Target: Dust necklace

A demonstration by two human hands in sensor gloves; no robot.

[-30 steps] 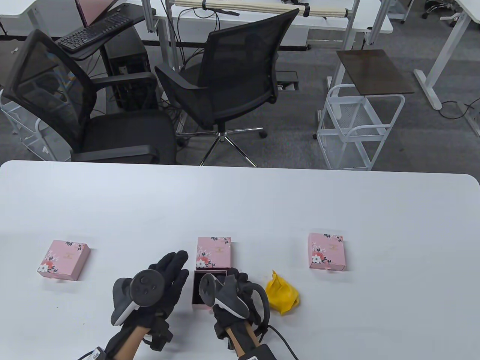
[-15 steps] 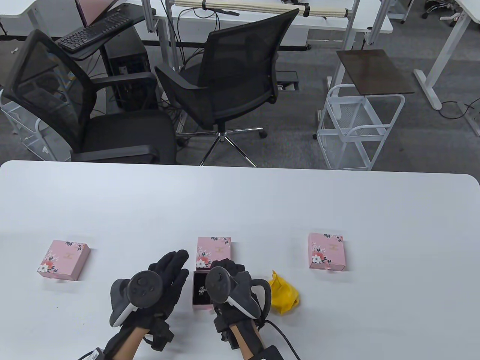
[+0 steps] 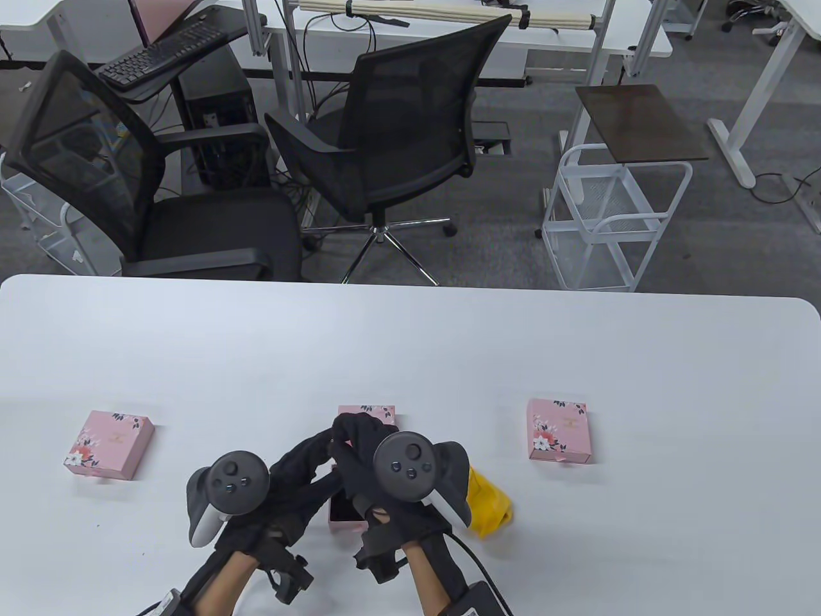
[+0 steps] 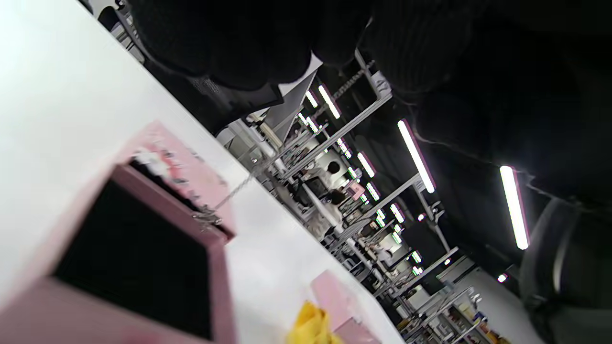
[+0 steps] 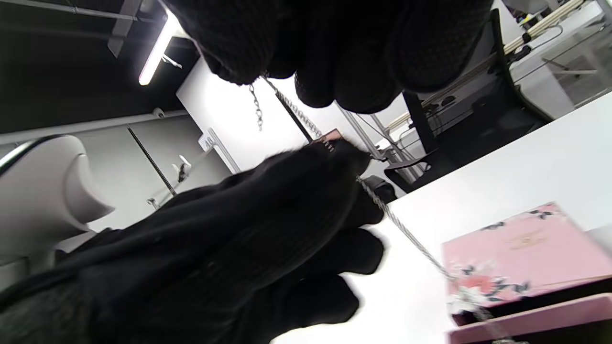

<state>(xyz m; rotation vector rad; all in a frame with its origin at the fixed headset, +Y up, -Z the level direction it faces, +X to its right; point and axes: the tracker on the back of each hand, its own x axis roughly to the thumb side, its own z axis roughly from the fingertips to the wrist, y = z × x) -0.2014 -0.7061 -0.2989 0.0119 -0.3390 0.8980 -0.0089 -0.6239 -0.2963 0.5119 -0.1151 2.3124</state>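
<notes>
The necklace (image 5: 291,109) is being lifted out of the open pink jewellery box (image 3: 346,513), which sits on the white surface (image 3: 410,359) just in front of its floral lid (image 3: 367,412). The chain should be drawn up slowly and kept taut, so that the pendant end, seen trailing at the box rim (image 4: 206,217), is not snagged on the edge. It is best passed across the other palm before the yellow cloth (image 3: 490,507), lying just right of the box, is fetched for dusting.

The right hand (image 3: 365,462) is clenched in a fingertip pinch on the chain, which hangs from between its fingers (image 5: 334,62) towards the box. The left hand (image 3: 301,478) is held beneath it with fingers mostly extended; the chain is seen lying across its fingers, but a closed grip is not shown.
</notes>
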